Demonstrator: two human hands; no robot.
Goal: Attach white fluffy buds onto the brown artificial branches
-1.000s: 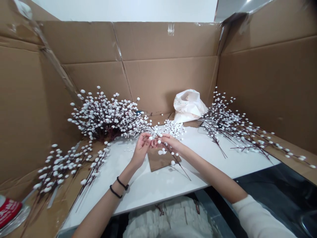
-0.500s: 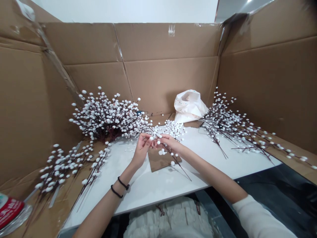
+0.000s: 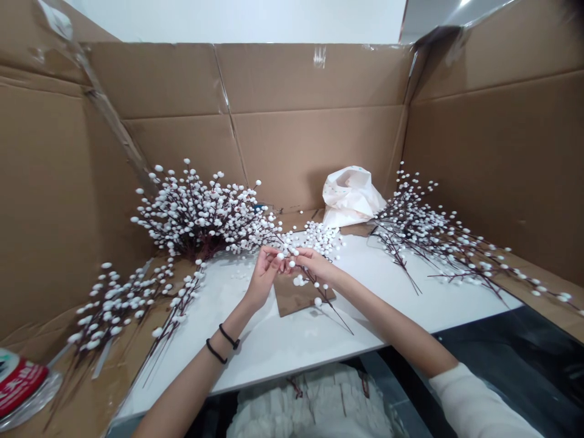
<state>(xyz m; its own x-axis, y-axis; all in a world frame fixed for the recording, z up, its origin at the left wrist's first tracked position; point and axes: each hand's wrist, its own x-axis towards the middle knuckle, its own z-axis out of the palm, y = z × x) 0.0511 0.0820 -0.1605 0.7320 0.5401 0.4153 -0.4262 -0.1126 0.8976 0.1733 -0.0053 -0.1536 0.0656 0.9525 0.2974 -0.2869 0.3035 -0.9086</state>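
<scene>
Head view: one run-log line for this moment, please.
left hand: at sprig | right hand: at sprig | beneath: brown card

We see even, fairly bright light, with a small glare spot at the far right, above the cardboard walls (image 3: 319,146). Soft shadows darken the left and right corners; the white worktop (image 3: 255,340) looks pale. Wide-angle distortion bends the edges, and fine detail around the hands (image 3: 287,261) blurs.
</scene>
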